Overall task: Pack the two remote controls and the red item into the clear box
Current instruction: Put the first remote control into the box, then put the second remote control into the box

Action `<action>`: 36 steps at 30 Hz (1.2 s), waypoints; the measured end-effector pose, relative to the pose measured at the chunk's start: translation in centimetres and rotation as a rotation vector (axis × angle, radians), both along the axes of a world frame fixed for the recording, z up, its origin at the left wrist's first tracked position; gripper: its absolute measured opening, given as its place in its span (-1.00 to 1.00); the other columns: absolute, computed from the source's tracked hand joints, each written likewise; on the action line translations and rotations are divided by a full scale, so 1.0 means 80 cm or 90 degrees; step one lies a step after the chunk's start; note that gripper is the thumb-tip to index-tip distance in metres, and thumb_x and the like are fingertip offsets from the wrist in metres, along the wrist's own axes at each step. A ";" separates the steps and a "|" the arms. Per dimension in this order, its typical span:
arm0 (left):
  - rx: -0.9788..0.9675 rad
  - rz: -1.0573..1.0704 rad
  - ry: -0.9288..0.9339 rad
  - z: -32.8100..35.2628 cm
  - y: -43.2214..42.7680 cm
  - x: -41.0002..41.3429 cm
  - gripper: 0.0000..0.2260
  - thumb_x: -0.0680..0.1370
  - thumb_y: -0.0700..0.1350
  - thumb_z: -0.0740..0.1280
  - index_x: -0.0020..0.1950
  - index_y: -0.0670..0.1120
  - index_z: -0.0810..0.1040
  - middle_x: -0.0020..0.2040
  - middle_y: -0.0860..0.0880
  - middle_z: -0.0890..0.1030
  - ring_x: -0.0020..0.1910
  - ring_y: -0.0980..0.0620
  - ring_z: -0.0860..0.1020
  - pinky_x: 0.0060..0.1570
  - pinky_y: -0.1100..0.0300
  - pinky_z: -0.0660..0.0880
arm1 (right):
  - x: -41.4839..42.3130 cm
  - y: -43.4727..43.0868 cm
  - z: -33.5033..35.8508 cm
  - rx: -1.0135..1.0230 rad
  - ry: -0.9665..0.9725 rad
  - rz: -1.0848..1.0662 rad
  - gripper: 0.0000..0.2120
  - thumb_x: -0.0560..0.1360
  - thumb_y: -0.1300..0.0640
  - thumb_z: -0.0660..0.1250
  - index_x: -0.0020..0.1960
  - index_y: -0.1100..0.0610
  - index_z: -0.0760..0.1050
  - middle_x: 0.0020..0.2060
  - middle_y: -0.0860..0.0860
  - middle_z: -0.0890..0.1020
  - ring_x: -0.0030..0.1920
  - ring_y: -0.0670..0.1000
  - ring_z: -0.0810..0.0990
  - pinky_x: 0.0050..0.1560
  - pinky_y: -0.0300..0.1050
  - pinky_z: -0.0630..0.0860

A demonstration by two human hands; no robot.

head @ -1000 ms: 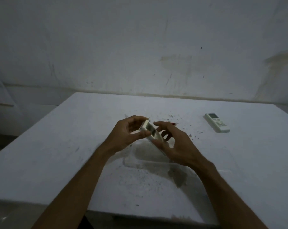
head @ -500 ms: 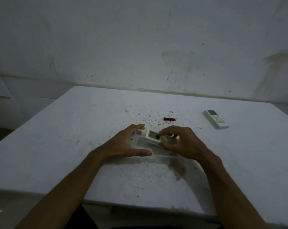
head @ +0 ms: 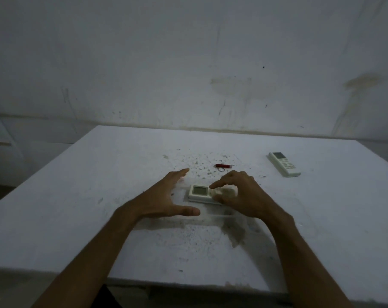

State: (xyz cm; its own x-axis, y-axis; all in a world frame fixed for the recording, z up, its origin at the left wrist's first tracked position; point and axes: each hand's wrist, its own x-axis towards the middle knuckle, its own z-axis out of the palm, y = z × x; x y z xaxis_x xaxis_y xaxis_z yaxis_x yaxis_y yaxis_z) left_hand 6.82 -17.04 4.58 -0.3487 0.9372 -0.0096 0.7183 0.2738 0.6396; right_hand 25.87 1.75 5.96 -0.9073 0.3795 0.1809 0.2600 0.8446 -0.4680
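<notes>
Since the earlier frame, the first remote control has been lowered flat into the clear box, mid-desk. Right hand pinches it; left hand spread, bracing the box. Red item and second remote control lie toward the far edge.

Bare, dim room, likely a plain home or storage space: stained whitewashed wall, scuffed white table speckled with grit, 2 household AC-style remotes lying out.
</notes>
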 end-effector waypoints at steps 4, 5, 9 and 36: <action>0.050 0.002 0.076 0.039 0.034 0.014 -0.10 0.35 0.56 0.25 0.59 0.15 0.23 0.59 0.10 0.26 0.51 0.07 0.30 0.47 0.00 0.30 | 0.031 0.022 0.003 -0.038 0.122 -0.096 -0.82 0.59 -0.06 0.33 0.17 -0.19 0.62 0.07 -0.23 0.61 0.09 -0.22 0.54 0.18 -0.12 0.51; 0.054 -0.012 0.105 0.050 0.050 0.020 -0.20 0.42 0.50 0.26 0.55 0.13 0.31 0.55 0.09 0.34 0.48 0.07 0.36 0.45 0.02 0.33 | 0.041 0.029 0.004 -0.042 0.137 -0.126 -0.82 0.60 -0.02 0.32 0.17 -0.17 0.61 0.08 -0.18 0.62 0.09 -0.17 0.56 0.18 -0.08 0.52; 0.034 -0.114 0.170 0.069 0.146 0.057 -0.47 0.54 0.30 0.32 0.43 0.06 0.49 0.41 0.05 0.51 0.32 0.06 0.51 0.34 0.01 0.46 | 0.087 0.064 0.006 -0.057 0.066 -0.229 -0.76 0.61 0.05 0.32 0.27 -0.09 0.56 0.22 -0.02 0.58 0.20 -0.02 0.58 0.18 -0.10 0.51; 0.017 -0.107 0.001 0.030 0.291 0.087 -0.29 0.42 0.19 0.54 0.49 -0.03 0.45 0.45 -0.01 0.51 0.34 0.05 0.51 0.23 0.23 0.45 | 0.063 0.187 0.004 -0.188 0.081 -0.463 -0.44 0.53 -0.17 0.30 0.36 0.20 0.49 0.24 0.21 0.58 0.15 0.20 0.60 0.08 0.14 0.62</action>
State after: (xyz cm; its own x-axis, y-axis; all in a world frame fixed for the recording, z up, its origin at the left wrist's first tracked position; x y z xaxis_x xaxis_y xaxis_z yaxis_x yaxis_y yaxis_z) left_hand 13.78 6.23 6.96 -0.1864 0.9824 0.0160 0.7539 0.1325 0.6435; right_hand 30.93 16.71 6.28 -0.3925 0.9174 0.0661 0.6281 0.3198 -0.7093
